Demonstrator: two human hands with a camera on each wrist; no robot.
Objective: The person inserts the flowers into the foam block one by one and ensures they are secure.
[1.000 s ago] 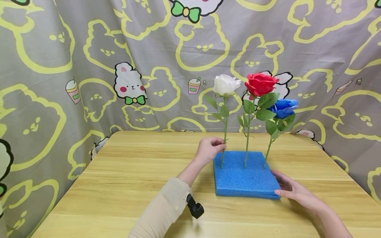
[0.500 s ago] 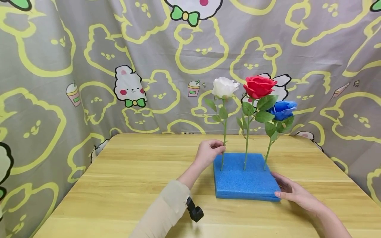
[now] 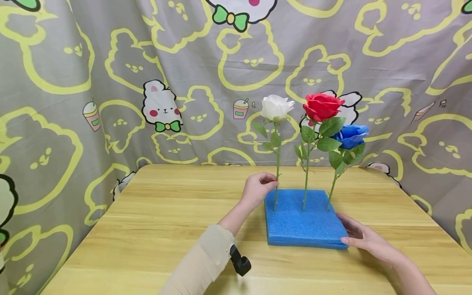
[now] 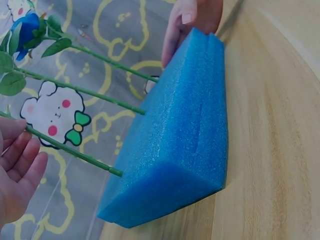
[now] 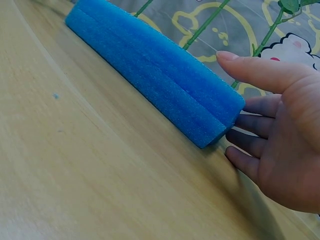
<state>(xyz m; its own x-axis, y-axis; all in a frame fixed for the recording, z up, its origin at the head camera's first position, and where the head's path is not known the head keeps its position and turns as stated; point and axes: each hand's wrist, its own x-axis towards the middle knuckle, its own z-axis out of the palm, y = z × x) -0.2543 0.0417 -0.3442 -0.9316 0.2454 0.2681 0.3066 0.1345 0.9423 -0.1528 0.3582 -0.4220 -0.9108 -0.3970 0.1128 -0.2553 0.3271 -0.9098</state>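
A white rose, a red rose and a blue rose stand with their stems in a blue foam block on the table. My left hand pinches the white rose's stem between thumb and fingertips, a little above the foam. The white and red roses are nearly upright; the blue one leans right. My right hand rests at the block's right side near the front corner. In the right wrist view its fingers lie fairly straight against the side, with the thumb extended above the block's top.
A light wood table runs back to a grey patterned curtain. A black camera mount sticks out from my left sleeve, above the table. Tiny blue crumbs lie near the block.
The white bloom has shifted slightly left relative to the other two roses, with my left hand still on its stem. My right hand and the foam block have stayed put.
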